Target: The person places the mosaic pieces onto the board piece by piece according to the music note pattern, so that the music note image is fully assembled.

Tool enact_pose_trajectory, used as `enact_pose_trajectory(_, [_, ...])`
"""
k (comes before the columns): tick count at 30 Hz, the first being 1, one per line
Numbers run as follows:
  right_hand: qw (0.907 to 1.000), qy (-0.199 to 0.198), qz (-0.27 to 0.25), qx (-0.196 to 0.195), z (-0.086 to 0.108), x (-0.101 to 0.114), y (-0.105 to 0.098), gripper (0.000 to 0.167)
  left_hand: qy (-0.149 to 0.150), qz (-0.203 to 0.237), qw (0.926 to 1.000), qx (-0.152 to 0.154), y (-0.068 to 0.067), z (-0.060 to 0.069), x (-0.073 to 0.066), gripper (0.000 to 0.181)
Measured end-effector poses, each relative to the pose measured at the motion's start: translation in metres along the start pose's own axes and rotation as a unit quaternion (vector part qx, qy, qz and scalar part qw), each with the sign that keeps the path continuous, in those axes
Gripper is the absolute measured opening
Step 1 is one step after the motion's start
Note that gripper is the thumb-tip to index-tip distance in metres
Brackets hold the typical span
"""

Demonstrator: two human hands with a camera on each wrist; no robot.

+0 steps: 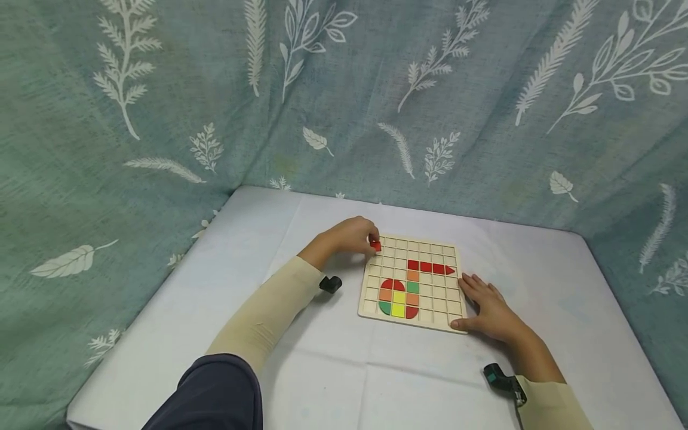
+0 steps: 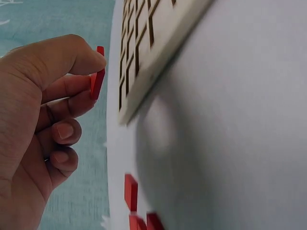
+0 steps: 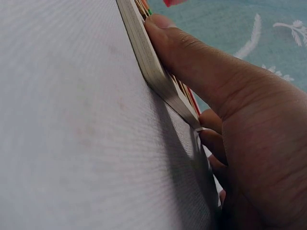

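Observation:
My left hand (image 1: 350,236) pinches a small red tile (image 1: 375,246) between thumb and fingers at the far left corner of a wooden grid board (image 1: 439,304). In the left wrist view the red tile (image 2: 98,84) stands on edge in the pinch, apart from the board (image 2: 158,62). Beside the board's right edge lies my right hand (image 1: 491,313), fingers spread along the side and thumb on the near corner. Up close, the right thumb (image 3: 184,50) rests on the board's top rim. A row of red tiles (image 1: 426,267) and a cluster with yellow tiles (image 1: 398,303) fill some cells.
Several loose red pieces (image 2: 130,192) lie on the white cloth in the left wrist view. Around the white-covered table (image 1: 301,382) hangs a green leaf-patterned curtain (image 1: 344,119). Small black devices (image 1: 330,284) are worn at both wrists.

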State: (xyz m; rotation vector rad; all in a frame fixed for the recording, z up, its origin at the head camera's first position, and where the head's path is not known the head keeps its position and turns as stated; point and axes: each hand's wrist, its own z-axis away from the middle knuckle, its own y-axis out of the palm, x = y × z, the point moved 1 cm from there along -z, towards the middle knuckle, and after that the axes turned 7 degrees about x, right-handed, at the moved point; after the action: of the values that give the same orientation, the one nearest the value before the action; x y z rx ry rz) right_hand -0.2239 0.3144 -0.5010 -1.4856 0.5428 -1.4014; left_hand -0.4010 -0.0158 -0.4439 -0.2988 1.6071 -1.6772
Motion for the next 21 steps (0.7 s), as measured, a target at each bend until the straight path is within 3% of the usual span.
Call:
enact_pose_trajectory(6, [1.0000, -0.002, -0.004, -0.002, 0.002, 0.001, 0.000, 0.117, 0.011, 0.006, 0.9999, 0.000, 0.003, -0.015, -0.015, 0.023])
enact_pose_trajectory(15, [1.0000, 0.002, -0.004, -0.002, 0.002, 0.000, 0.001, 0.118, 0.017, -0.011, 0.9994, 0.030, 0.010, -0.037, -0.035, 0.028])
enact_pose_trajectory(21, [0.9999, -0.006, -0.003, -0.007, 0.002, 0.001, 0.000, 0.117, 0.028, -0.025, 0.9990, 0.023, 0.011, -0.044, -0.046, 0.029])
